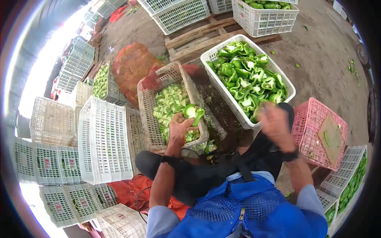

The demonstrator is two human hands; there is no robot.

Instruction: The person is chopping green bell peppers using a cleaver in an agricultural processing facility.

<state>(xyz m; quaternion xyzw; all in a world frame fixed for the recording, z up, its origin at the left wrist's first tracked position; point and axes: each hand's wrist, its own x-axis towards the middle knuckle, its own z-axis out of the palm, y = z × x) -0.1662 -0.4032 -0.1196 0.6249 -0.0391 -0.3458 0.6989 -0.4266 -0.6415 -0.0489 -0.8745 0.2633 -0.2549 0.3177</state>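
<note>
Left hand (pixel 180 127) grips 1 cut pepper (pixel 198 114) in curled fingers, above a crate (pixel 147 115) of pale scraps (pixel 168 101), presumably to catch bits; right hand (pixel 276 127) is blurred, opening and hold untellable, the tub (pixel 227 97) of green peppers (pixel 248 77) just beyond it, likely for easy reach.

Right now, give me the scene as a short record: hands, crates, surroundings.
left hand: holding a cut green pepper above the beige crate
right hand: motion-blurred, by the near end of the white crate; can't tell whether it holds anything
beige crate contents: pale green pieces
white crate contents: piled green pepper pieces
right side: pink crate with a flat board and green scraps on it
beyond beige crate, to its left: orange mesh sack
</note>
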